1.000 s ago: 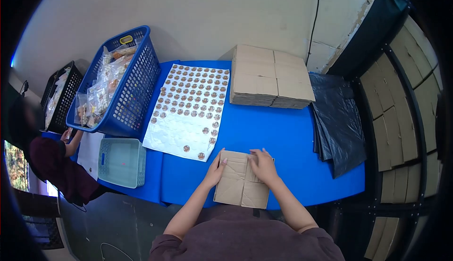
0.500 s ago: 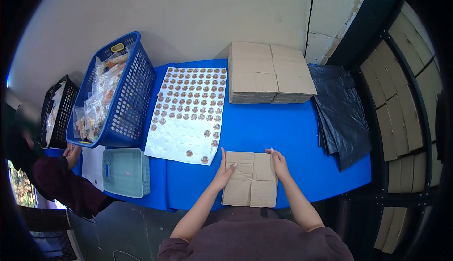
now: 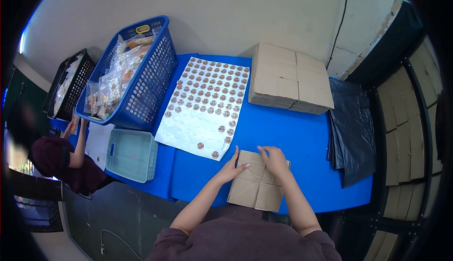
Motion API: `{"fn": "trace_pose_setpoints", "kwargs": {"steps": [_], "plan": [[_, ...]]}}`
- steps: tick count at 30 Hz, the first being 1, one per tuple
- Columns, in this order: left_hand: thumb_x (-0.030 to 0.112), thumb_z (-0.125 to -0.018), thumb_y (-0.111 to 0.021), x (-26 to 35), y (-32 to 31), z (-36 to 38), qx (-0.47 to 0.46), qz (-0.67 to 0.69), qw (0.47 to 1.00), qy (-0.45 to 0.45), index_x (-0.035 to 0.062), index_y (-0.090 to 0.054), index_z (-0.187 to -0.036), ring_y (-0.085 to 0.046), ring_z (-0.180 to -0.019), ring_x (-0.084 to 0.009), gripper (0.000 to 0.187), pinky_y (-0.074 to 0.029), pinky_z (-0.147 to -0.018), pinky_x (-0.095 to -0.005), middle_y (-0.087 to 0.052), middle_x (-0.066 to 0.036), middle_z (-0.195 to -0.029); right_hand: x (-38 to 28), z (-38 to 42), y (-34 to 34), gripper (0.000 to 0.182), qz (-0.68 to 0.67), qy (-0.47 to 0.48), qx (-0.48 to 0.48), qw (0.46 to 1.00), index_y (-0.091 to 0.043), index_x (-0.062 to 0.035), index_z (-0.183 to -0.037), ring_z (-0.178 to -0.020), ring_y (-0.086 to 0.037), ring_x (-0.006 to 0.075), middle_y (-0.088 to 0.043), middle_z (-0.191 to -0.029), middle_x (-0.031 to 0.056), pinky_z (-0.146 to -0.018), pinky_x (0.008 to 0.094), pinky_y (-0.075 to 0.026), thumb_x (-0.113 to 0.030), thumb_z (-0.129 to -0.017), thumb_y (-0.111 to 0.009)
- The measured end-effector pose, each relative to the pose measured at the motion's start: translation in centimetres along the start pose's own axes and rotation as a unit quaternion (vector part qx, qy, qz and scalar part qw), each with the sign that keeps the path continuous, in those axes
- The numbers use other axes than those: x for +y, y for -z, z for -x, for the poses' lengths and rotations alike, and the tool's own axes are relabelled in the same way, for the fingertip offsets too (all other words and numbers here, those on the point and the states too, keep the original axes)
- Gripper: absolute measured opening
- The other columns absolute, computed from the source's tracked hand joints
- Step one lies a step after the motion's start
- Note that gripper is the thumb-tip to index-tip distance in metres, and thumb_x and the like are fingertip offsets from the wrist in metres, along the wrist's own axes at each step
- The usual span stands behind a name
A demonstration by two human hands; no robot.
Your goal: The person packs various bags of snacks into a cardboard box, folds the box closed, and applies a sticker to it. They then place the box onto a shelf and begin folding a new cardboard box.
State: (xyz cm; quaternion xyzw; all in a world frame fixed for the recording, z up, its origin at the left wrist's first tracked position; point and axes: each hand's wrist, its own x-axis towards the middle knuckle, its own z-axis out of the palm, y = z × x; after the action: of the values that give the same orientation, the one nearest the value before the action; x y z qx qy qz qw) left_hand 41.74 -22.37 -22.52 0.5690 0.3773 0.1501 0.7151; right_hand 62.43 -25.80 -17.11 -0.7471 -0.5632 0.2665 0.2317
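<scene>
A flat folded cardboard box (image 3: 249,185) lies at the table's near edge, against my body. My left hand (image 3: 230,169) grips its left edge, thumb laid across the top face. Over the box's upper right part, my right hand (image 3: 275,161) has its fingers bent and closed at the far edge flap; the fingertips are partly hidden. Just beyond lies a white sheet of round stickers (image 3: 188,131), with several stickers gone from its lower part. A stack of flattened cardboard boxes (image 3: 273,67) stands at the back of the blue-covered table (image 3: 302,166).
Left of the sheet stands a blue basket (image 3: 155,86) of filled plastic bags, with a pale green tray (image 3: 151,162) in front. Black plastic bags (image 3: 351,133) lie at the right. Shelves hold more cardboard (image 3: 401,138). Another person (image 3: 71,159) works at the far left beside a black crate (image 3: 82,91).
My right hand has moved from the box's right edge onto its upper part, fingers now bent. The left hand keeps its grip. The view has turned left, and the other person's hands have moved.
</scene>
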Motion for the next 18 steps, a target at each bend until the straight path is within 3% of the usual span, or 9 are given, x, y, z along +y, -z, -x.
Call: {"fn": "trace_pose_setpoints", "kwargs": {"steps": [2, 3, 6, 8, 10, 12, 14, 15, 18], "plan": [[0.023, -0.085, -0.071, 0.7, 0.5, 0.5, 0.063, -0.025, 0.997, -0.048, 0.0081, 0.015, -0.148, -0.02, -0.142, -0.034, 0.109, -0.027, -0.112, -0.0399, -0.002, -0.027, -0.155, -1.3, -0.3, -2.2, 0.032, 0.004, 0.128, 0.062, 0.99, -0.071, -0.0025, -0.089, -0.075, -0.063, 0.0353, -0.068, -0.079, 0.0177, -0.068, 0.0432, -0.047, -0.03, -0.093, -0.055], [0.018, -0.081, -0.076, 1.3, 0.9, 0.6, 0.119, -0.052, 0.987, -0.097, 0.0096, 0.015, -0.149, -0.021, -0.141, -0.0321, 0.113, -0.029, -0.111, -0.0401, -0.003, -0.027, -0.154, -1.3, -0.3, -2.8, 0.032, 0.003, 0.131, 0.064, 0.989, -0.071, -0.0025, -0.089, -0.075, -0.063, 0.0353, -0.068, -0.079, 0.0177, -0.068, 0.0432, -0.047, -0.03, -0.093, -0.055], [0.012, -0.075, -0.08, 3.4, 4.8, 1.1, 0.238, -0.03, 0.966, -0.101, 0.0069, 0.012, -0.149, -0.02, -0.142, -0.031, 0.118, -0.026, -0.112, -0.0434, -0.006, -0.026, -0.155, -1.2, 0.3, -3.7, 0.03, 0.069, 0.134, 0.03, 0.988, -0.068, -0.0021, -0.085, -0.072, -0.062, 0.0318, -0.067, -0.077, 0.0153, -0.069, 0.0435, -0.045, -0.027, -0.093, -0.054], [0.01, -0.076, -0.078, 3.7, 9.7, 1.1, 0.342, -0.139, 0.915, -0.166, 0.0031, -0.004, -0.15, -0.027, -0.139, -0.0316, 0.105, -0.028, -0.112, -0.0421, -0.018, -0.024, -0.153, -1.3, 0.8, -3.3, 0.03, 0.063, 0.139, 0.087, 0.984, -0.065, -0.0024, -0.076, -0.069, -0.062, 0.03, -0.065, -0.072, 0.0137, -0.069, 0.0433, -0.045, -0.024, -0.093, -0.054], [0.006, -0.076, -0.074, 0.8, 16.7, 0.4, 0.452, -0.354, 0.798, -0.183, 0.001, -0.025, -0.145, -0.037, -0.133, -0.0346, 0.085, -0.032, -0.11, -0.0409, -0.035, -0.023, -0.144, -1.2, 0.9, -3.5, 0.029, 0.069, 0.145, 0.099, 0.982, -0.065, -0.0026, -0.075, -0.068, -0.061, 0.0295, -0.065, -0.071, 0.0135, -0.069, 0.0432, -0.044, -0.023, -0.093, -0.054], [0.002, -0.075, -0.071, 0.9, 21.3, 0.2, 0.521, -0.386, 0.745, -0.159, -0.0024, -0.041, -0.133, -0.044, -0.125, -0.0375, 0.065, -0.035, -0.106, -0.0395, -0.046, -0.025, -0.131, -1.2, 0.7, -3.7, 0.028, 0.074, 0.155, 0.118, 0.978, -0.065, -0.0028, -0.075, -0.067, -0.061, 0.0291, -0.065, -0.07, 0.0133, -0.068, 0.043, -0.044, -0.023, -0.092, -0.055], [0.002, -0.076, -0.07, 0.7, 24.7, -0.4, 0.542, -0.323, 0.763, -0.138, -0.0023, -0.046, -0.124, -0.049, -0.117, -0.0384, 0.054, -0.039, -0.101, -0.0419, -0.05, -0.023, -0.123, -1.1, 0.8, -3.9, 0.028, 0.096, 0.161, 0.123, 0.975, -0.065, -0.0029, -0.074, -0.066, -0.061, 0.0287, -0.065, -0.07, 0.0129, -0.067, 0.0425, -0.044, -0.022, -0.092, -0.055], [0.003, -0.076, -0.07, 0.8, 25.5, -0.8, 0.564, -0.344, 0.739, -0.134, -0.0014, -0.048, -0.119, -0.051, -0.111, -0.0378, 0.049, -0.04, -0.097, -0.0431, -0.052, -0.021, -0.117, -1.2, 0.8, -3.8, 0.028, 0.098, 0.163, 0.127, 0.973, -0.065, -0.0029, -0.074, -0.066, -0.061, 0.0287, -0.065, -0.07, 0.0129, -0.067, 0.0425, -0.044, -0.022, -0.092, -0.055], [0.005, -0.076, -0.072, -0.1, 27.7, -1.9, 0.572, -0.368, 0.73, -0.069, -0.0006, -0.047, -0.121, -0.051, -0.109, -0.038, 0.051, -0.04, -0.097, -0.0433, -0.051, -0.021, -0.118, -1.4, 0.9, -3.7, 0.028, 0.089, 0.161, 0.126, 0.975, -0.065, -0.0026, -0.074, -0.066, -0.061, 0.029, -0.064, -0.069, 0.0128, -0.067, 0.0422, -0.043, -0.022, -0.092, -0.054]]}}
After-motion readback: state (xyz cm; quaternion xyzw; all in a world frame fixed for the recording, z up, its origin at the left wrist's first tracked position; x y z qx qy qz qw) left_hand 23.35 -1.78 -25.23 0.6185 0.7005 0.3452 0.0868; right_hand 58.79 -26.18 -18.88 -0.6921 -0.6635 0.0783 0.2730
